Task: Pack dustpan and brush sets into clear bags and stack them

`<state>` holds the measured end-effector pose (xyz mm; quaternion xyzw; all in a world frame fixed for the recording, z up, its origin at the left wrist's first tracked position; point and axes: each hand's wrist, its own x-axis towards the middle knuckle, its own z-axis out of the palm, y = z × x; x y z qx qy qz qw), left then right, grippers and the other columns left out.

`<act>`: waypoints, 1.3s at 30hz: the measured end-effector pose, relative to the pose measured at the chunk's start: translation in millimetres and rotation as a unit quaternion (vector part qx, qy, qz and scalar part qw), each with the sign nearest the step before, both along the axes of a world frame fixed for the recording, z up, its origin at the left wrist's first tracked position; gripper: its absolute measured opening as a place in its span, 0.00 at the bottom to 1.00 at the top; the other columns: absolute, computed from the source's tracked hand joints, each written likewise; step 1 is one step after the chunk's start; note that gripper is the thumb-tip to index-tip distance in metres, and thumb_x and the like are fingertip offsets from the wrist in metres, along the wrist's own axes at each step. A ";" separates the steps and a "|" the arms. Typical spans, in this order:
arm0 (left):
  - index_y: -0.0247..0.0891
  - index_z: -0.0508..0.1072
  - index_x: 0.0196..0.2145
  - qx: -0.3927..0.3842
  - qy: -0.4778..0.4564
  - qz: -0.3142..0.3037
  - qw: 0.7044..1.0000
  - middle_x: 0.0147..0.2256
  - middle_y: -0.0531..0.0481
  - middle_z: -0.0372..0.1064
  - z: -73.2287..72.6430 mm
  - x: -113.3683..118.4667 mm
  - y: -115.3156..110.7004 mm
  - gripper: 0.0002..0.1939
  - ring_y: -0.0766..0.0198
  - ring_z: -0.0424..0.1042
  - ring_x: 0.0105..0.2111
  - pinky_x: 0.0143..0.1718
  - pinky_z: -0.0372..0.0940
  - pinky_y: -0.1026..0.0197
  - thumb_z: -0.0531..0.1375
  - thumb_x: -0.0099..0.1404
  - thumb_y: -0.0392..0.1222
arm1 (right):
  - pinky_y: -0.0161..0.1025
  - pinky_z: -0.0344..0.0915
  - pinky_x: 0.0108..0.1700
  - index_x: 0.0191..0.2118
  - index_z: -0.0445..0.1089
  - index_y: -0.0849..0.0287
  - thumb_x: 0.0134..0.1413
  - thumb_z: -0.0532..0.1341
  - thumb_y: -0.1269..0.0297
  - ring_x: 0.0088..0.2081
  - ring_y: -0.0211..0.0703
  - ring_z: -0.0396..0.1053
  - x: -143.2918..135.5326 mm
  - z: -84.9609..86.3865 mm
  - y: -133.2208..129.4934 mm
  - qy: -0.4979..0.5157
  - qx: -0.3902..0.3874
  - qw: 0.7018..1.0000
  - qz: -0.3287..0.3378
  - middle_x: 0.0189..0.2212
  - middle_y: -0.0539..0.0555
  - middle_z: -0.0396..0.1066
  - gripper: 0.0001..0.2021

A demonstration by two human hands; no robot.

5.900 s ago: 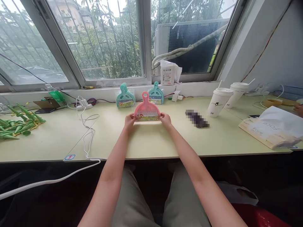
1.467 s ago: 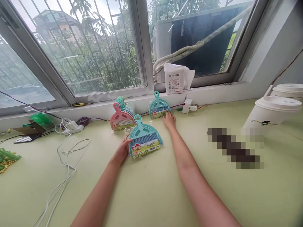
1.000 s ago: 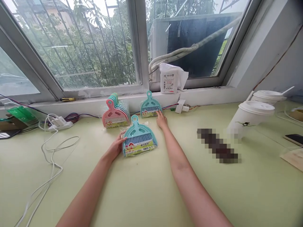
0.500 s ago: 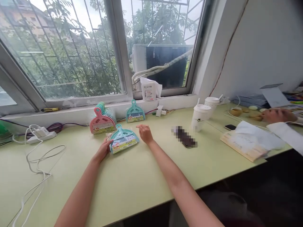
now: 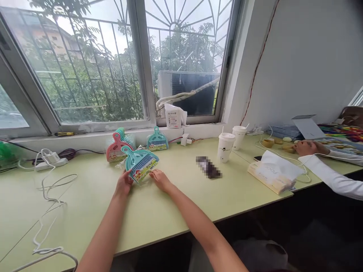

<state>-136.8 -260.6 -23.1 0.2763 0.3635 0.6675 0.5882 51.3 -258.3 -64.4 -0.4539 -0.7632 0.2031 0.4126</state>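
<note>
Item: packaged teal mini dustpan-and-brush set (image 5: 141,163), in clear wrap with a printed label, tilted, handle pointing up and to the left, raised at the front of the pale green desk (image 5: 176,196).

Left hand (image 5: 124,183): closed on the lower left corner of the set, thumb on the label side.

Right hand (image 5: 160,178): at the lower right edge of the set, fingers curled; it appears to pinch the wrap, though the contact is too small to confirm.

Behind the set, against the window sill: a leaning stack of like sets, the pink set (image 5: 115,150) foremost with teal ones behind it; one single teal set (image 5: 157,140) standing just to the right, apart from the stack.

Sill: a white packet (image 5: 173,116) with a printed label; a yellow-handled tool (image 5: 64,133).

Desk, left: a white power strip (image 5: 51,163) with loose white cable (image 5: 51,189) trailing toward the near edge.

Desk, right: two white lidded paper cups (image 5: 226,146) side by side; a white paper bag (image 5: 274,174) lying flat.

Far right: another person's hand (image 5: 304,147) and white sleeve (image 5: 330,176), resting on the desk, well apart from the set.
</note>
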 end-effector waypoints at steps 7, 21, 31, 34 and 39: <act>0.35 0.72 0.38 0.005 0.051 -0.079 0.996 0.34 0.49 0.75 0.5 9.4 -12.1 0.12 0.64 0.75 0.31 0.33 0.72 0.63 0.60 0.55 0.27 | 0.40 0.70 0.36 0.39 0.64 0.57 0.41 0.70 0.52 0.32 0.42 0.72 8.0 2.1 18.8 0.397 -0.165 0.903 0.006 0.30 0.49 0.71 0.22; 0.32 0.75 0.39 -0.055 0.158 -0.005 0.986 0.31 0.42 0.76 -16.9 -1.7 9.6 0.20 0.59 0.76 0.31 0.32 0.71 0.61 0.60 0.63 0.54 | 0.52 0.77 0.39 0.41 0.57 0.53 0.26 0.76 0.65 0.38 0.47 0.75 11.1 16.5 10.3 0.429 -0.210 0.877 0.040 0.31 0.47 0.73 0.34; 0.31 0.74 0.30 -0.024 0.120 0.266 0.956 0.25 0.46 0.73 -22.2 -16.8 6.1 0.09 0.65 0.74 0.26 0.35 0.71 0.61 0.60 0.63 0.42 | 0.51 0.77 0.39 0.41 0.62 0.57 0.33 0.75 0.68 0.32 0.46 0.77 9.3 24.8 -5.3 0.433 -0.234 0.868 0.064 0.27 0.48 0.76 0.27; 0.31 0.73 0.33 -0.024 0.173 0.274 0.946 0.30 0.42 0.75 -18.8 -22.4 1.7 0.13 0.62 0.76 0.30 0.35 0.70 0.60 0.60 0.63 0.46 | 0.51 0.77 0.39 0.39 0.66 0.58 0.33 0.75 0.69 0.32 0.47 0.77 8.4 26.9 -6.5 0.437 -0.236 0.866 0.066 0.27 0.50 0.76 0.25; 0.39 0.71 0.50 -0.037 0.382 0.364 0.849 0.46 0.41 0.75 -5.6 -38.1 -9.7 0.24 0.54 0.74 0.46 0.42 0.67 0.58 0.58 0.63 0.57 | 0.46 0.77 0.36 0.39 0.70 0.59 0.34 0.74 0.70 0.31 0.46 0.77 20.7 31.2 -10.8 0.403 -0.246 0.876 0.100 0.27 0.51 0.77 0.21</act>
